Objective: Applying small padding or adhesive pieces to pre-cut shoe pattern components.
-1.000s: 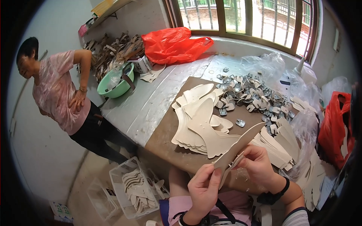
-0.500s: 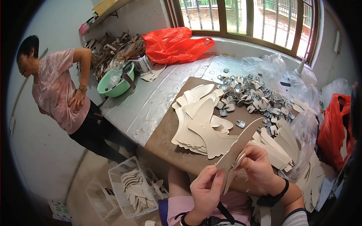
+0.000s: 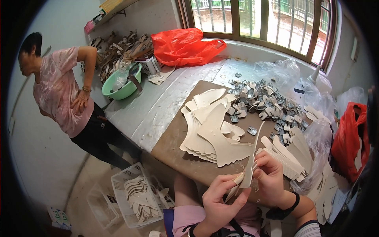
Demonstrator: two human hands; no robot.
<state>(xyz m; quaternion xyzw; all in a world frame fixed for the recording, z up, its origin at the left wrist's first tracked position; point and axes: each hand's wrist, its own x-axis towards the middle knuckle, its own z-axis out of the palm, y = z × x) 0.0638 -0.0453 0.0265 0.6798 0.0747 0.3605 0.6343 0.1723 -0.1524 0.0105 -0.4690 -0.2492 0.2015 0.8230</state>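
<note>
Over the near edge of the brown board [image 3: 173, 146], my left hand [image 3: 221, 197] pinches a cream, leather-like cut piece [image 3: 251, 166]. The piece stands nearly edge-on, its thin tip pointing up. At its right side my right hand [image 3: 270, 177] is closed, thumb and fingers pressed together by a small cream part that they largely hide. Just beyond my hands lies a stack of cream curved pieces [image 3: 205, 124] with scalloped edges. Small metal buckles with cream tabs [image 3: 260, 98] are heaped behind it. Long cream strips [image 3: 282, 156] lie right of my right hand.
A person [image 3: 63, 87] stands at the left. Below are white plastic baskets [image 3: 118, 185], one with cream pieces. A green basin [image 3: 122, 93] and red bag [image 3: 185, 47] sit on the silver-covered table [image 3: 138, 118]. Another red bag [image 3: 349, 138] is at the right.
The held piece has turned from showing its broad face to nearly edge-on. My left hand has shifted slightly, its fingers now over the piece's lower edge.
</note>
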